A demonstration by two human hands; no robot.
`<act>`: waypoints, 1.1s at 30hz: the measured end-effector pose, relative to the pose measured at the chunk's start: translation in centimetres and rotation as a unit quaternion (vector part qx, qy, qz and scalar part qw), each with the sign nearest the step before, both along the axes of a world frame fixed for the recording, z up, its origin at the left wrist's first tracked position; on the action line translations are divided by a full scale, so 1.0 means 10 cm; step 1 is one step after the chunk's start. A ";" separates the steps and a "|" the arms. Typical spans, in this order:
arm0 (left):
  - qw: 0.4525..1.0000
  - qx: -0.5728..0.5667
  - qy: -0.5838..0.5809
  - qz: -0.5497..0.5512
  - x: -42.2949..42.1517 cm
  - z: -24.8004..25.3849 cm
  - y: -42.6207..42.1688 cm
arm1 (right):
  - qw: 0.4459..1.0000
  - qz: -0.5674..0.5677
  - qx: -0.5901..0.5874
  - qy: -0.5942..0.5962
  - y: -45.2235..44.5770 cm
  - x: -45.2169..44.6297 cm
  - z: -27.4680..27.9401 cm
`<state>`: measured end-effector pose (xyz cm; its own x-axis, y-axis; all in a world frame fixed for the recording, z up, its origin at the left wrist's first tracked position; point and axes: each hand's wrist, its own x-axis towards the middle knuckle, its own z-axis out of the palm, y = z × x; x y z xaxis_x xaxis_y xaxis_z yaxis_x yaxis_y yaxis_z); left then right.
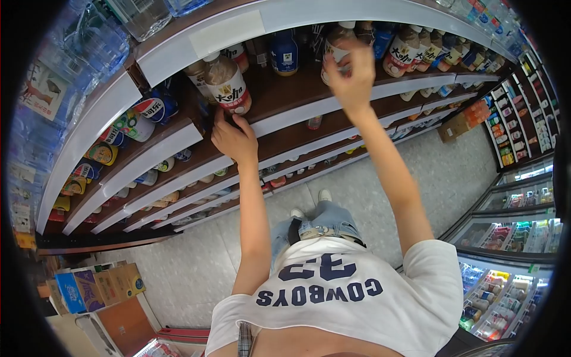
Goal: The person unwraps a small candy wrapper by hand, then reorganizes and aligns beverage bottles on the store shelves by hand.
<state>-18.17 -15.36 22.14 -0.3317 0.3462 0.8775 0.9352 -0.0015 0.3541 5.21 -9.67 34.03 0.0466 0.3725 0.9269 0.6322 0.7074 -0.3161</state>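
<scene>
Bottle point(229, 90), white-capped, label white and red: located on the shelf point(282, 98) near its front edge, its base met by the fingers of the left hand point(235, 140), which are bent and parted; whether a firm grip is made cannot be told. Probable handling: filled, hence fairly heavy; smooth plastic wall, slightly yielding, apt to slip if damp, not readily broken. Best hold judged to be around the labelled middle, with the base supported. Blue bottle point(284, 55): set between the two hands, touched by neither. Second bottle point(332, 55): placed directly behind the right hand point(352, 80), whose fingers are curled and blurred; contact cannot be told. Similar bottles point(404, 53): ranged to the right of those fingers.
</scene>
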 end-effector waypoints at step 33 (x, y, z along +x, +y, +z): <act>0.999 0.003 -0.034 -0.026 0.02 -0.03 -0.03 | 0.904 0.162 -0.388 -0.078 0.20 -0.94 -0.46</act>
